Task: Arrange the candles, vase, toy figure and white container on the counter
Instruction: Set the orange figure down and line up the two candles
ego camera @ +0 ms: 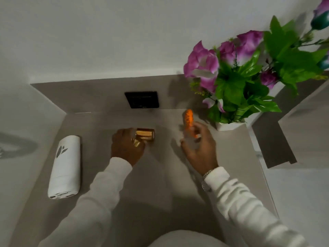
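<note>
Hands work both sides of the grey desk (pixel 160 175) at once: the right hand (pixel 199 147) is closed around an orange striped toy figure (pixel 189 122), gripping its lower half and holding it upright, and the left hand (pixel 126 146) is wrapped over 2 gold candles (pixel 145 134), 1 lying on its side toward the back wall, the other mostly hidden under the fingers.

From largest to smallest, the pieces lie as follows. A white vase (pixel 229 126) of purple flowers stands at the back right, close beside the toy figure but apart from it. A white container (pixel 65 166) lies on its side at the far left, well apart from everything else. The candles sit near the middle, just in front of a black wall plate (pixel 141 99).

The step appears to be standing the small pieces up in place. Done well, the figure would be lowered straight down until its base is flat before the fingers let go, clear of the overhanging leaves. Each candle likely needs tipping upright singly, since a round holder on a smooth surface could roll away.
</note>
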